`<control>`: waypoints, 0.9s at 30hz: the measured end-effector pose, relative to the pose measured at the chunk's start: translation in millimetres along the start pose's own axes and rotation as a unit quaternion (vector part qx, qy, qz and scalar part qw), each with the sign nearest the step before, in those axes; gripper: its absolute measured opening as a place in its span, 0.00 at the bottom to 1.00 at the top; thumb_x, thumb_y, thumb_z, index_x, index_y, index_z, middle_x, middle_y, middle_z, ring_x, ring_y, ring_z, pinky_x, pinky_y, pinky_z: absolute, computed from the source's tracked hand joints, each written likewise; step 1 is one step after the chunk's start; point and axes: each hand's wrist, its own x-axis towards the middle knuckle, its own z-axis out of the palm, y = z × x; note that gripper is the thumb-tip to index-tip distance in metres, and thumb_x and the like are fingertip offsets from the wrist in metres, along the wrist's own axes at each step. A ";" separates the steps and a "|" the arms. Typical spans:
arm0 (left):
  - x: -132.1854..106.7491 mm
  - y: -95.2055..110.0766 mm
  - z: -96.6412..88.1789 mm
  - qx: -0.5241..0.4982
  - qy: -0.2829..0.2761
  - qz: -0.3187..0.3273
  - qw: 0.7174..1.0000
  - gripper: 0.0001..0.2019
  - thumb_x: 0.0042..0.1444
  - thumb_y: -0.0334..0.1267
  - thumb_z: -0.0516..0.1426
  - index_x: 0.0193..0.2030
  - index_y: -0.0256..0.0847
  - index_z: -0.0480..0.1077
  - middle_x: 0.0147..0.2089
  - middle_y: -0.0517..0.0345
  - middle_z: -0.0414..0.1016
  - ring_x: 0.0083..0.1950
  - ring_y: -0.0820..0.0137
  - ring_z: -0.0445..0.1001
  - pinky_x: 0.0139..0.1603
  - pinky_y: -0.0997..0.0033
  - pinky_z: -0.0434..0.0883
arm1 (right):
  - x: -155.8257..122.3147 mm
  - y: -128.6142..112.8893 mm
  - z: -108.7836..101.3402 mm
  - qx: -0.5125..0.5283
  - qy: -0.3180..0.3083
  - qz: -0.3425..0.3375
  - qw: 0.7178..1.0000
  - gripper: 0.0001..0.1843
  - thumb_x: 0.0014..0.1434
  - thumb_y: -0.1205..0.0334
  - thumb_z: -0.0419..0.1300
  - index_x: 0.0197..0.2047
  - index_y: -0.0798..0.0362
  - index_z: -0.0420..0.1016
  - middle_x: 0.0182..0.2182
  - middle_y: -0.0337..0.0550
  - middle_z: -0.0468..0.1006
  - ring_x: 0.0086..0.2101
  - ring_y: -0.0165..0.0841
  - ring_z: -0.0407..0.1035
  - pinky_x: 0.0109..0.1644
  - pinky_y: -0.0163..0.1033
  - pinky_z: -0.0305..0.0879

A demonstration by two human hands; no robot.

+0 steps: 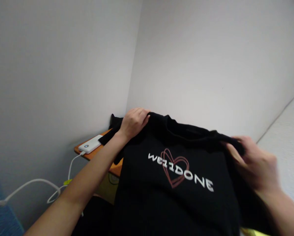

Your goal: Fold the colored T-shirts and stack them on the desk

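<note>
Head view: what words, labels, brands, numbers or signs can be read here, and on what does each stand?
"WE11DONE", perhaps a stylised "WELLDONE": white letters across a red outlined heart on the front of the black shirt.
White power bank: only a small blue mark shows, with no legible text.
Yellow tag on the white cable: too small to read anything.

L hand (134,124) & R hand (253,160) hold up black heart-print shirt (147,196), pwr bank (90,144) nearby.
</note>
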 end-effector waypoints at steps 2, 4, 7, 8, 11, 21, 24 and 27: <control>8.4 -3.9 24.9 -0.019 -0.073 -0.037 0.996 0.18 0.64 0.44 0.54 0.56 0.38 0.67 0.58 0.46 0.69 0.55 0.61 0.71 0.55 0.52 0.69 | 24.4 -5.7 32.2 -0.075 -0.044 -0.038 0.996 0.28 0.66 0.42 0.48 0.55 0.56 0.69 0.41 0.56 0.76 0.37 0.44 0.70 0.38 0.43 0.62; -8.2 -5.5 49.4 -0.029 -0.117 -0.047 0.992 0.19 0.63 0.44 0.56 0.58 0.40 0.66 0.60 0.48 0.67 0.56 0.60 0.70 0.55 0.50 0.70 | 24.2 -15.5 70.1 -0.101 -0.110 -0.054 0.987 0.28 0.68 0.46 0.47 0.57 0.61 0.67 0.46 0.61 0.74 0.44 0.46 0.69 0.45 0.45 0.63; -60.8 -5.7 85.9 -0.050 -0.204 -0.048 0.977 0.20 0.63 0.45 0.56 0.59 0.40 0.66 0.63 0.47 0.65 0.61 0.58 0.67 0.61 0.46 0.65 | -20.3 -33.2 116.0 -0.069 -0.264 -0.035 0.961 0.24 0.68 0.51 0.48 0.56 0.61 0.69 0.48 0.60 0.74 0.48 0.45 0.68 0.53 0.46 0.62; -79.1 -6.3 97.7 -0.057 -0.236 -0.046 0.969 0.20 0.63 0.46 0.55 0.59 0.40 0.67 0.64 0.46 0.65 0.63 0.57 0.65 0.63 0.46 0.62 | -41.0 -38.8 126.3 -0.057 -0.315 -0.025 0.947 0.24 0.68 0.51 0.48 0.57 0.60 0.69 0.50 0.59 0.73 0.50 0.46 0.68 0.55 0.47 0.61; -120.6 -11.1 126.1 -0.069 -0.325 -0.042 0.942 0.22 0.64 0.47 0.51 0.61 0.39 0.68 0.67 0.43 0.62 0.69 0.56 0.59 0.68 0.50 0.55 | -96.6 -51.7 142.6 -0.029 -0.436 0.011 0.900 0.31 0.67 0.45 0.48 0.66 0.54 0.62 0.63 0.58 0.62 0.62 0.52 0.56 0.61 0.53 0.56; -137.6 -19.1 108.5 -0.055 -0.459 -0.025 0.886 0.31 0.62 0.58 0.48 0.67 0.45 0.59 0.71 0.48 0.53 0.72 0.54 0.51 0.70 0.47 0.49 | -144.2 -49.9 109.8 0.055 -0.497 0.043 0.865 0.37 0.64 0.35 0.44 0.70 0.43 0.52 0.70 0.47 0.47 0.68 0.49 0.36 0.67 0.60 0.40; -129.7 14.3 98.1 -0.020 -0.399 -0.003 0.917 0.26 0.63 0.55 0.49 0.58 0.40 0.71 0.64 0.43 0.67 0.68 0.50 0.60 0.69 0.43 0.49 | -119.7 -30.4 106.6 0.111 -0.455 0.059 0.881 0.34 0.64 0.38 0.48 0.65 0.48 0.63 0.63 0.49 0.64 0.63 0.45 0.55 0.66 0.51 0.51; -129.6 71.5 96.8 -0.091 -0.352 0.055 0.930 0.24 0.65 0.52 0.49 0.60 0.43 0.68 0.65 0.48 0.67 0.67 0.55 0.61 0.69 0.48 0.53 | -84.0 7.0 119.6 0.077 -0.364 0.140 0.917 0.26 0.66 0.48 0.50 0.59 0.55 0.69 0.55 0.51 0.73 0.55 0.39 0.66 0.61 0.41 0.58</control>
